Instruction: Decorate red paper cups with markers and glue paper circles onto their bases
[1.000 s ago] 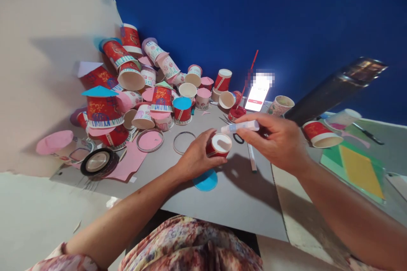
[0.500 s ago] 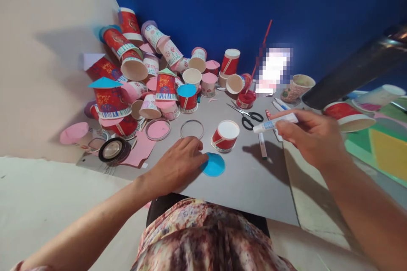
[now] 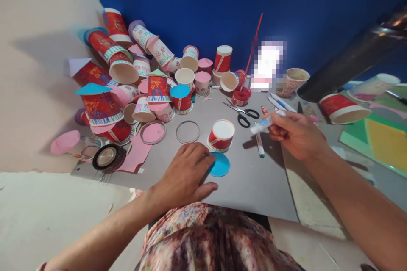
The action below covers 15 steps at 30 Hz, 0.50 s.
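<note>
- Presently, the two hands are apart; the left hand (image 3: 190, 173), palm down with loosely spread fingers, reaches to the flat, round, bright-blue paper disc (image 3: 221, 166), though I cannot tell whether it is pinching the edge.
- The disc lies on the smooth grey board (image 3: 248, 190), just in front of the short red-and-white paper cup (image 3: 221, 139), which stands with its closed white base up.
- The right hand (image 3: 292, 133) grips the slim white plastic tube (image 3: 263, 124) between thumb and fingers, off to the cup's right.
- The disc looks light, thin and easily creased; a rim pinch seems best.
- The cup is probably light, stiffish but crushable; hold its side wall gently.
- The tube looks smooth, perhaps slightly slippery; grasp it mid-body.
</note>
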Each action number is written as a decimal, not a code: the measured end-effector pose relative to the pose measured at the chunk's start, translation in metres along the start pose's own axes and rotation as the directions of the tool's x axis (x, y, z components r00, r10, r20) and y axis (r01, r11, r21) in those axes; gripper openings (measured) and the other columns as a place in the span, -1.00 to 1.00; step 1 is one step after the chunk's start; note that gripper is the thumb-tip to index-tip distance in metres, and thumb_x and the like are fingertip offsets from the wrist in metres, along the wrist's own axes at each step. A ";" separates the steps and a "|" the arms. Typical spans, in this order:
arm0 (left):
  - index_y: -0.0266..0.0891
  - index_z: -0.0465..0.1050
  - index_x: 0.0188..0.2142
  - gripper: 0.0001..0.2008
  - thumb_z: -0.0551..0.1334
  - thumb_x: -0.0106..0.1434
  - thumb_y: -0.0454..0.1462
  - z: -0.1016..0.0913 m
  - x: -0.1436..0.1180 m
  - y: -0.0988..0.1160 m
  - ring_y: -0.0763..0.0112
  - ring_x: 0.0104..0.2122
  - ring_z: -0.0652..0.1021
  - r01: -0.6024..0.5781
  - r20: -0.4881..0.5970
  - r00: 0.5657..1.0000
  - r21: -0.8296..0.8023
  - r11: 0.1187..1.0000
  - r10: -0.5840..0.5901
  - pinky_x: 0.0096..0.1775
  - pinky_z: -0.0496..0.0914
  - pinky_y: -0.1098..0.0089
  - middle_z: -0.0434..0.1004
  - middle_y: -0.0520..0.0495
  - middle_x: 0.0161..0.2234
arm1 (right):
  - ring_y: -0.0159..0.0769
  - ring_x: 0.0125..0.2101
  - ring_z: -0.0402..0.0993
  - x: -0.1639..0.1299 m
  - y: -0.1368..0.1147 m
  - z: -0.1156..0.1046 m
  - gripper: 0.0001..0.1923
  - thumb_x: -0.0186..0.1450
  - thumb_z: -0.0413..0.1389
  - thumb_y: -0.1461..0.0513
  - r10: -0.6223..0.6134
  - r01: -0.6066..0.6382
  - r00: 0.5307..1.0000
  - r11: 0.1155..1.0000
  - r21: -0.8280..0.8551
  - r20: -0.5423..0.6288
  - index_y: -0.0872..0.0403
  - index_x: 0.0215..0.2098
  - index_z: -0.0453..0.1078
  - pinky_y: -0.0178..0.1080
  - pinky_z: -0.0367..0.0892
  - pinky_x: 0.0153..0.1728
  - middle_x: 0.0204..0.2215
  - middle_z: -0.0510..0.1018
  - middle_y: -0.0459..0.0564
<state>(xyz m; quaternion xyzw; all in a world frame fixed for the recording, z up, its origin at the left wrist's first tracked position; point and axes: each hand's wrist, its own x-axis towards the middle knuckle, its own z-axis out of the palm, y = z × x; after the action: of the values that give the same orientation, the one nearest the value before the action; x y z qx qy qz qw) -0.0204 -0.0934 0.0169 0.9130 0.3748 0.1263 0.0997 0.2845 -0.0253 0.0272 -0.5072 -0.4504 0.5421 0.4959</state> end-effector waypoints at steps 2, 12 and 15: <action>-0.30 0.43 0.11 -0.39 0.39 0.24 0.07 0.004 0.004 0.008 -0.17 0.13 0.43 0.022 0.031 0.999 0.052 0.998 -0.023 0.15 0.32 -0.13 0.50 -0.35 0.06 | -0.40 -0.57 0.09 0.001 0.003 -0.001 -0.62 0.05 0.45 -0.04 0.021 -0.021 1.000 1.000 0.015 0.009 0.03 -0.55 0.48 -0.26 -0.06 -0.58 -0.66 0.23 -0.15; -0.19 0.57 -0.20 -0.83 0.17 0.43 -0.31 0.015 0.008 0.008 0.15 -0.06 0.58 0.110 -0.183 0.968 -0.299 0.948 -0.171 0.00 0.44 0.09 0.63 -0.19 -0.12 | -0.37 -0.61 0.12 0.002 0.017 -0.004 -0.64 0.19 0.31 -0.10 0.045 -0.043 0.997 0.998 -0.046 0.055 -0.01 -0.44 0.50 -0.30 0.05 -0.63 -0.66 0.19 -0.19; -0.18 0.58 -0.29 -0.91 0.30 0.34 -0.26 -0.005 0.014 0.003 0.27 -0.22 0.61 0.184 -0.108 0.927 -0.702 0.688 -0.359 -0.15 0.48 0.24 0.63 -0.10 -0.25 | -0.31 -0.55 0.31 0.003 0.015 -0.003 -0.64 0.21 0.29 -0.09 0.061 -0.061 0.996 0.998 0.010 0.058 0.00 -0.45 0.47 -0.27 0.24 -0.60 -0.58 0.37 -0.10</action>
<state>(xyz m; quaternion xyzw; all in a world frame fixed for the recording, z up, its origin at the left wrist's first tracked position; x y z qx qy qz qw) -0.0103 -0.0857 0.0242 0.7244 0.4431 0.3462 0.3989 0.2860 -0.0238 0.0117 -0.5018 -0.4455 0.5742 0.4690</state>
